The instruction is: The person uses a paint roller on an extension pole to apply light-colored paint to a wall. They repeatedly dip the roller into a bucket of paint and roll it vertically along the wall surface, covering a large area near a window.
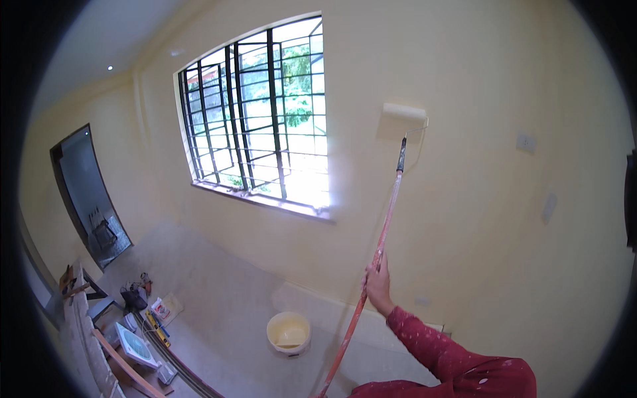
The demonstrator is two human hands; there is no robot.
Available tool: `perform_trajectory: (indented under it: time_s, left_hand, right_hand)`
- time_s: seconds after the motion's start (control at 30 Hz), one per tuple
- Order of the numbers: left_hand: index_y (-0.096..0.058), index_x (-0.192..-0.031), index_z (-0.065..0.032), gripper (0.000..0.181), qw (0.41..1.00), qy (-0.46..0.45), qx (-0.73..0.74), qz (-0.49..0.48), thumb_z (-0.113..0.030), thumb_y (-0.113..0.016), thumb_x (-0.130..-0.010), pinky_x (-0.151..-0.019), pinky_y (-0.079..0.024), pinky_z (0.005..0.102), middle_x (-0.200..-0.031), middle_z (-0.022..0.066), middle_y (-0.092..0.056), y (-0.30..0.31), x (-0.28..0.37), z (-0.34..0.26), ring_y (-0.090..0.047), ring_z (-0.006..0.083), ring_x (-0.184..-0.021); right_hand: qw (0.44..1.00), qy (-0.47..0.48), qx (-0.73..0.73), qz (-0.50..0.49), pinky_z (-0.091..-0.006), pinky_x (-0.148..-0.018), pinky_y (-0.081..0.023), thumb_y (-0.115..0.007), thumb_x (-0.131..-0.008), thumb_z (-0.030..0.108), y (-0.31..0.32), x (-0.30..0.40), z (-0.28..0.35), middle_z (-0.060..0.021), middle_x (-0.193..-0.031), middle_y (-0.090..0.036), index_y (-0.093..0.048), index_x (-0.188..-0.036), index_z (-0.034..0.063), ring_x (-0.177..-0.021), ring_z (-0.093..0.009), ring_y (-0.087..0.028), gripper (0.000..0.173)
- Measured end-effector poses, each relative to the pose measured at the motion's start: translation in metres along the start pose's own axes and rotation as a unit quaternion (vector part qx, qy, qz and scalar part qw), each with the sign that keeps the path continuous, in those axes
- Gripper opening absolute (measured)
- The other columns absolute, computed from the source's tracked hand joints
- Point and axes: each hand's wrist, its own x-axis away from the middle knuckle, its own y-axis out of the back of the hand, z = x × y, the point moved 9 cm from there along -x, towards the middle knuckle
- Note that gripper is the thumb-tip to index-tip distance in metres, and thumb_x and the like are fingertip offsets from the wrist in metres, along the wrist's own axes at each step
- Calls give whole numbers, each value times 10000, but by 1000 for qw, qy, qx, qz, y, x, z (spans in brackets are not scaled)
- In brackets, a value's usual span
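A paint roller (pixel 404 112) with a pale cover rests at the cream-coloured wall, right of the barred window (pixel 254 109). Its dark handle (pixel 401 155) sits on a long red extension pole (pixel 352 326) spattered with paint. My right hand (pixel 379 286) is closed around the middle of the pole, its sleeve red and paint-flecked. My left hand is hidden or out of view near the pole's lower end at the bottom edge. A round white bucket (pixel 288 333) with cream paint stands on the floor, left of the pole.
At the lower left lie a yellow spirit level (pixel 158 328), long strips (pixel 171 355), a boxed item (pixel 134 344), a bag (pixel 133 297) and boards. A doorway (pixel 92 194) opens in the left wall. A wall socket (pixel 526 142) and another wall plate (pixel 549 208) are at the right.
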Motion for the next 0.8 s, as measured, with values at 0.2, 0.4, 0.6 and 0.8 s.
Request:
perform_trajectory:
  time_s: [0.2, 0.4, 0.6, 0.8]
  left_hand:
    - [-767, -947, 3, 463, 986, -148, 71, 11, -432, -620, -1001, -715, -510, 584, -836, 295, -699, 56, -31, -181, -708, 492, -835]
    - [-755, -949, 18, 454, 961, -217, 168, 21, -414, -631, -1018, -665, -502, 514, -786, 269, -692, 128, -34, -381, -720, 409, -757]
    - [-669, -1017, 18, 432, 934, -293, 194, 64, -412, -699, -992, -740, -519, 475, -814, 206, -687, 186, -19, -556, -695, 375, -774]
    - [-653, -1003, 3, 401, 908, -325, 258, 53, -393, -715, -1002, -662, -484, 383, -772, 114, -604, 213, -3, -591, -577, 203, -688]
  right_hand:
    - [997, 72, -15, 10, -279, -429, -498, -419, -1143, 205, -9, -33, 71, -25, -822, -538, -97, -1727, 165, -519, -93, -535, 668]
    - [988, 154, -21, -5, -273, -366, -452, -431, -1146, 176, -14, -156, 219, -11, -791, -498, -252, -1701, 135, -472, -77, -469, 585]
    - [967, 254, -5, -10, -301, -374, -458, -439, -1115, 142, 3, -273, 372, -1, -713, -462, -301, -1687, 143, -457, -98, -469, 588]
    - [969, 244, -43, 20, -276, -366, -439, -444, -1135, 139, 5, -291, 417, -28, -785, -502, -270, -1696, 136, -451, -88, -455, 587]
